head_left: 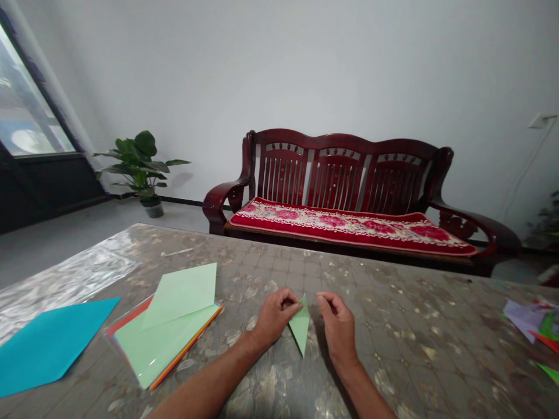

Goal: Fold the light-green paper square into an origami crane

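A small piece of light green paper (300, 329), folded into a narrow pointed shape, is held upright over the table in front of me. My left hand (276, 314) pinches its upper left edge between thumb and fingers. The paper's long tip points down towards me. Just right of it, apart from the paper, is my right hand (338, 326); its thumb and index finger are pressed together and its other fingers are curled. Nothing shows between them.
To the left, a light green sheet (186, 291) rests on a pack of coloured paper (152, 349). A blue sheet (56, 343) lies farther left. Folded coloured papers (528, 320) sit at the right edge. Beyond the patterned table (393, 326) stands a wooden bench (336, 169).
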Tool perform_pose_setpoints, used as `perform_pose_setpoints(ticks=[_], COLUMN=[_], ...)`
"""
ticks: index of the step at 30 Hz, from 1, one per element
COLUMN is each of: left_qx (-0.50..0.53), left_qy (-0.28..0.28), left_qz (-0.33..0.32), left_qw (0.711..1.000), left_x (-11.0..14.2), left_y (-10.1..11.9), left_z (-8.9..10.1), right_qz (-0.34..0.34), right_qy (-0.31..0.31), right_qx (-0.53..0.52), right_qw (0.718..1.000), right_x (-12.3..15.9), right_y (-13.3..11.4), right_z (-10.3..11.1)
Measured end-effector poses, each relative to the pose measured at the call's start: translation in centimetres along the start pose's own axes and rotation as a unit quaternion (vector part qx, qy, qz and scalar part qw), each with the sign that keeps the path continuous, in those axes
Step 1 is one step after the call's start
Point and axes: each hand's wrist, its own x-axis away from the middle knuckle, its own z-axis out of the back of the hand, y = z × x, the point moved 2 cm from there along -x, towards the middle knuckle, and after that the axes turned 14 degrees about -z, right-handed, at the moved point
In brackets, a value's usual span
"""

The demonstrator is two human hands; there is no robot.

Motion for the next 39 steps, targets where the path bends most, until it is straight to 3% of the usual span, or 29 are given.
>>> perform_pose_setpoints(ticks=[4,13,26,39], left_qx=[0.005,0.03,-0.031,-0.03], left_qy=[0.019,0.012,-0.013,-0.019], left_qz=[0.026,0.027,0.004,-0.004], left_qw=[0.999,0.999,0.999,0.999], left_x=[-0.1,0.0,0.1,0.2], left_y=[-0.3,0.0,0.6,0.1], left_z=[-0.1,-0.2,-0.1,-0.1], right_qz=[-0.011,0.069,0.098,0.087], right_qy=[-0.002,-0.015,0.021,0.008], right_qx=[0.096,0.239,0.252,0.238], right_qw=[0.995,0.969,0.962,0.967], right_x=[0.2,0.4,0.9,0.7], right_y=[1.1,1.0,0.3,0.4], right_z=[-0.7,-1.2,-1.1,-1.2])
